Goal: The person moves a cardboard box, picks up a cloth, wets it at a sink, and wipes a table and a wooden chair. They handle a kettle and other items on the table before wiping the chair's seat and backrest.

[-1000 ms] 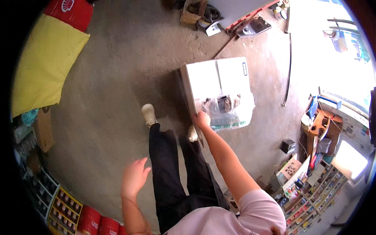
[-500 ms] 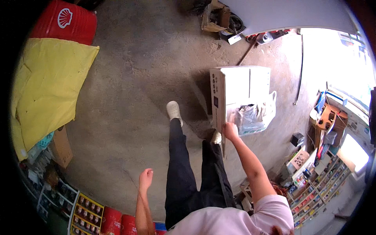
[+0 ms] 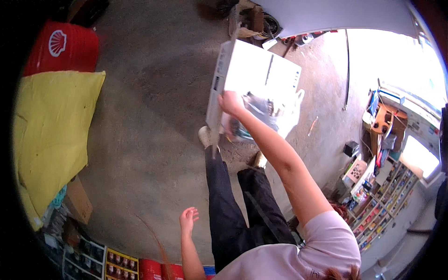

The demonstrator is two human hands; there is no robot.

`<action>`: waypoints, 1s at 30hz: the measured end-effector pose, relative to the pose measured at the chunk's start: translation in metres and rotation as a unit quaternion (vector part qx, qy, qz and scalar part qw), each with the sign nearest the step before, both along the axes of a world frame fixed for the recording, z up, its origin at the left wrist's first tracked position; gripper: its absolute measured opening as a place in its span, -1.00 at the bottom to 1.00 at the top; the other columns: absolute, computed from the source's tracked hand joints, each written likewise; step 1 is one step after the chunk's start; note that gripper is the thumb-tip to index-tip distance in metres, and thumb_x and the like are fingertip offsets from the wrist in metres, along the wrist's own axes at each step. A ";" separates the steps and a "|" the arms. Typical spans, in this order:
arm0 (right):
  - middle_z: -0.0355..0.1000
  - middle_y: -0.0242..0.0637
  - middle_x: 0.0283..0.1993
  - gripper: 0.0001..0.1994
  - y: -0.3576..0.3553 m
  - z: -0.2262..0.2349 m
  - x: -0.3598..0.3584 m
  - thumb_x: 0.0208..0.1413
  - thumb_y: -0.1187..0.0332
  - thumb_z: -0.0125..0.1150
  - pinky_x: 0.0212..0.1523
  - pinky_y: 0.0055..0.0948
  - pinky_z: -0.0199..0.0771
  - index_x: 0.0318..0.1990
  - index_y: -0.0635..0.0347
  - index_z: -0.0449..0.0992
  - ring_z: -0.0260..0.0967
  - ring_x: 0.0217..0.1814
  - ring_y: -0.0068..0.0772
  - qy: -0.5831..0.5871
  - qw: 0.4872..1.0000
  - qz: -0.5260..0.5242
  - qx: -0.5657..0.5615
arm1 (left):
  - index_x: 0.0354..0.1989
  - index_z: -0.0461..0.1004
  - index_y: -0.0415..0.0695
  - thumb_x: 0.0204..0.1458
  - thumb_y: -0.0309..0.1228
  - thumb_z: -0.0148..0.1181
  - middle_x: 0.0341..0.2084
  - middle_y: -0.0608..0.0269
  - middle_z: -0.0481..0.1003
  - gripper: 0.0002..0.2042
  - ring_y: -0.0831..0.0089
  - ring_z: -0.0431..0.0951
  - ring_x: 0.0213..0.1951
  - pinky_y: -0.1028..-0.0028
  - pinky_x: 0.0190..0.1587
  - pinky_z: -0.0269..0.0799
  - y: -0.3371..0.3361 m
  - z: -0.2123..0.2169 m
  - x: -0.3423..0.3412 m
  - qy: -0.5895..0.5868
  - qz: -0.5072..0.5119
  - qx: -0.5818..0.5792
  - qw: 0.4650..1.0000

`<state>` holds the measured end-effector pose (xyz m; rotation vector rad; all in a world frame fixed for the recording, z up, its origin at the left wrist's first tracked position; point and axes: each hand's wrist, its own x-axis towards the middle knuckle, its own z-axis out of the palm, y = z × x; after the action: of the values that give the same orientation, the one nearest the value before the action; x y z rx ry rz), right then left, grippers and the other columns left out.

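Observation:
My right hand (image 3: 229, 101) is closed around the near edge of a white cardboard box (image 3: 254, 67), whose side flap stands up along its left. The box hangs tilted above the floor in front of my legs. A clear plastic bag (image 3: 263, 108) with dark and mixed contents lies at the near part of the box, partly behind my right forearm. I cannot make out what is in the bag. My left hand (image 3: 187, 218) hangs beside my left leg, empty, with its fingers slightly bent and apart.
A red drum (image 3: 63, 53) and a yellow sheet (image 3: 56, 135) stand at the left. An opened carton (image 3: 249, 21) lies at the far side. Shelves with small goods (image 3: 382, 207) line the right, near a small black box (image 3: 351, 149). Bright daylight enters at the right.
My right hand has carried the box and bag to the left and turned the box. My left hand has swung slightly right and lower, its fingers opening. My feet have shifted in a step.

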<state>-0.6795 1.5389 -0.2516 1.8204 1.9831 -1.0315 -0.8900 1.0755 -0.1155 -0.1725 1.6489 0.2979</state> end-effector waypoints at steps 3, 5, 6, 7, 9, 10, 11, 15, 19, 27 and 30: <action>0.50 0.17 -0.37 -0.58 0.039 -0.020 -0.030 0.09 0.11 0.04 -0.14 -0.05 0.50 -0.43 0.39 0.57 0.50 -0.25 0.16 0.038 0.999 -0.009 0.023 | 0.01 0.41 -0.27 0.27 -0.40 -0.09 -0.11 0.04 0.51 -0.75 0.31 0.57 -0.13 0.37 -0.18 0.58 -0.004 0.006 -0.004 0.023 0.011 -0.019 0.999; 0.49 0.21 -0.35 -0.55 0.053 -0.031 -0.040 0.09 0.09 0.03 -0.11 -0.01 0.47 -0.41 0.41 0.56 0.48 -0.22 0.21 0.081 0.996 0.011 0.021 | 0.01 0.41 -0.26 0.27 -0.39 -0.09 -0.11 0.04 0.51 -0.74 0.30 0.57 -0.13 0.36 -0.17 0.58 -0.007 0.009 -0.006 0.036 0.017 -0.027 0.999; 0.49 0.19 -0.33 -0.55 0.057 -0.034 -0.040 0.10 0.07 0.04 -0.10 -0.01 0.46 -0.38 0.40 0.56 0.47 -0.20 0.19 0.074 0.997 0.002 -0.005 | 0.01 0.41 -0.27 0.27 -0.39 -0.09 -0.11 0.03 0.51 -0.74 0.30 0.57 -0.13 0.36 -0.17 0.58 -0.008 0.011 -0.007 0.040 0.019 -0.027 0.999; 0.50 0.17 -0.31 -0.55 0.059 -0.036 -0.039 0.10 0.06 0.04 -0.08 -0.02 0.45 -0.34 0.39 0.56 0.47 -0.18 0.18 0.065 0.997 0.002 -0.048 | 0.01 0.41 -0.27 0.27 -0.38 -0.09 -0.11 0.03 0.51 -0.74 0.29 0.57 -0.13 0.36 -0.17 0.58 -0.008 0.011 -0.009 0.050 0.017 -0.020 0.998; 0.52 0.07 -0.22 -0.55 0.056 -0.036 -0.030 0.13 0.03 0.05 -0.07 -0.10 0.46 -0.20 0.33 0.55 0.48 -0.09 0.06 0.081 0.996 0.019 -0.039 | 0.00 0.41 -0.26 0.27 -0.39 -0.07 -0.11 0.03 0.51 -0.74 0.31 0.57 -0.13 0.36 -0.18 0.58 -0.006 0.008 -0.011 0.054 0.023 -0.021 0.998; 0.53 0.05 -0.22 -0.58 0.050 -0.035 -0.023 0.15 0.06 0.06 -0.08 -0.13 0.47 -0.16 0.30 0.55 0.50 -0.11 0.01 0.158 0.987 -0.020 -0.023 | -0.01 0.42 -0.26 0.27 -0.39 -0.07 -0.11 0.02 0.52 -0.75 0.31 0.57 -0.13 0.37 -0.18 0.58 -0.002 0.003 -0.011 0.052 0.021 -0.019 0.998; 0.54 0.02 -0.23 -0.61 0.043 -0.034 -0.015 0.16 0.09 0.06 -0.09 -0.17 0.47 -0.12 0.27 0.55 0.52 -0.14 -0.05 0.220 0.974 -0.061 -0.004 | 0.02 0.40 -0.27 0.25 -0.38 -0.03 -0.09 0.01 0.50 -0.73 0.29 0.56 -0.11 0.35 -0.15 0.57 0.004 -0.003 -0.011 0.054 -0.007 -0.026 0.998; 0.57 -0.14 -0.28 -0.71 0.004 -0.034 0.051 0.21 0.26 0.06 -0.18 -0.39 0.49 -0.13 0.34 0.52 0.58 -0.28 -0.34 0.281 0.925 -0.257 0.000 | 0.17 0.26 -0.26 0.16 -0.31 0.13 0.05 -0.05 0.41 -0.54 0.20 0.48 0.02 0.26 0.04 0.45 0.074 -0.057 -0.001 0.101 -0.197 0.032 0.975; 0.55 -0.11 -0.39 -0.80 -0.053 -0.057 0.159 0.18 0.32 0.07 -0.27 -0.27 0.49 -0.21 0.26 0.53 0.56 -0.33 -0.17 0.213 0.863 -0.444 0.111 | 0.33 0.04 -0.23 0.04 -0.20 0.28 0.26 -0.12 0.15 -0.25 0.05 0.13 0.31 0.15 0.33 0.03 0.199 -0.106 0.011 0.276 -0.293 0.268 0.875; 0.57 -0.21 -0.30 -0.76 -0.161 -0.119 0.344 0.15 0.32 0.14 -0.25 -0.46 0.53 -0.16 0.32 0.54 0.54 -0.31 -0.44 0.044 0.826 -0.506 -0.245 | 0.13 0.31 -0.26 0.09 -0.34 0.24 0.04 0.06 0.42 -0.54 0.25 0.37 0.12 0.33 0.19 0.25 0.294 -0.165 0.049 0.338 -0.231 0.201 0.890; 0.56 -0.23 -0.31 -0.77 -0.179 -0.096 0.378 0.20 0.34 0.09 -0.31 -0.53 0.52 -0.14 0.34 0.51 0.52 -0.34 -0.50 0.117 0.833 -0.484 -0.241 | 0.01 0.42 -0.19 0.00 -0.27 0.31 0.00 0.02 0.43 -0.58 0.14 0.33 0.13 0.24 0.19 0.24 0.244 -0.149 0.113 0.319 -0.346 0.150 0.869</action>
<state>-0.3019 1.3598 -0.3471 2.4374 0.6094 -1.8621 -0.7773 1.3191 -0.2641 0.8291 2.1581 0.0456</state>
